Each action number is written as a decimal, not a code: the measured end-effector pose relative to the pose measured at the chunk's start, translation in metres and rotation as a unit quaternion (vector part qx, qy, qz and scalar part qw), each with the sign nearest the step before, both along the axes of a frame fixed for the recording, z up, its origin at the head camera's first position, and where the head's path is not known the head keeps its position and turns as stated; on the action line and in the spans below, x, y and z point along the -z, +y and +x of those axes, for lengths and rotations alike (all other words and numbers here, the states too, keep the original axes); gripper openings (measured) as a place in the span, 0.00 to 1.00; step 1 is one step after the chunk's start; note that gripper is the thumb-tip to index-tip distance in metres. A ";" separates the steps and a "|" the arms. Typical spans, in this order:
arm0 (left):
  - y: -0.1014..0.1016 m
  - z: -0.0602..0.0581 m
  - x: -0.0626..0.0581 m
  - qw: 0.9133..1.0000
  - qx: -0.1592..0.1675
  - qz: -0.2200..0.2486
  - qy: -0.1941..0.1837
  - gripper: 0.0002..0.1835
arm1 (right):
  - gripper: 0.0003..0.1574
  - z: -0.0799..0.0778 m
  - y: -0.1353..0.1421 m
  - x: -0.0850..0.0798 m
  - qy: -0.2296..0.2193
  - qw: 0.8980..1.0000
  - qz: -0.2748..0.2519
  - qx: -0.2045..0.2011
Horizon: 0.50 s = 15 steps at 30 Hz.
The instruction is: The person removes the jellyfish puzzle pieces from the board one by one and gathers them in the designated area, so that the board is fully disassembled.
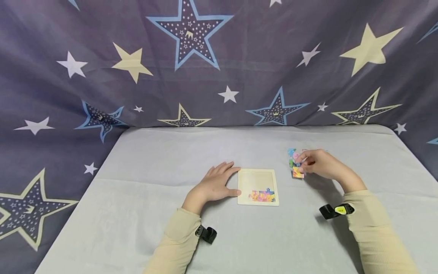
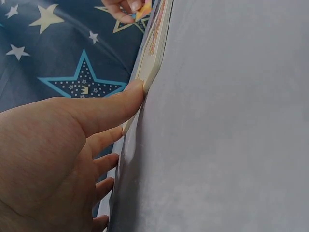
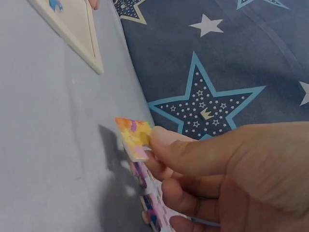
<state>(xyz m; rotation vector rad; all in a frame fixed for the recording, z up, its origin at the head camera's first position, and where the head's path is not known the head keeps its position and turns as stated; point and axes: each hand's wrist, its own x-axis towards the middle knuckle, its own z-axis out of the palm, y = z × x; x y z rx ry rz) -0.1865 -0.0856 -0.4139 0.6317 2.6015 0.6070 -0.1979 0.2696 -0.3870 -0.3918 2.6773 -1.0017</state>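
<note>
My right hand [image 1: 318, 164] pinches a yellow and orange jigsaw piece [image 3: 133, 137] between thumb and fingertips, held above other puzzle pieces [image 1: 292, 155] on the right of the table. Those pieces, in blue, pink and green, are partly hidden under the hand. Left of them lies a square cream puzzle tray [image 1: 254, 179], with a few joined pieces [image 1: 263, 195] along its lower right edge. My left hand [image 1: 215, 184] rests at the tray's left edge, its thumb and index fingertip touching the frame, the other fingers spread on the cloth.
A pale grey cloth covers the table [image 1: 137, 217]. Behind it and to the sides hangs a dark curtain [image 1: 239, 49] printed with stars. Each wrist wears a black camera strap, the left one [image 1: 207, 233] near the table's middle.
</note>
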 end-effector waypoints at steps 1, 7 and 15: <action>0.000 0.000 0.000 1.000 0.000 0.001 0.001 0.44 | 0.12 0.000 0.000 0.001 -0.006 1.000 0.003 0.000; 0.000 -0.001 0.003 1.000 -0.001 0.003 0.005 0.44 | 0.14 0.000 -0.001 0.004 -0.020 1.000 0.015 -0.003; 0.000 -0.001 0.006 1.000 -0.004 0.003 0.002 0.44 | 0.09 0.001 -0.003 0.008 0.015 1.000 0.012 -0.022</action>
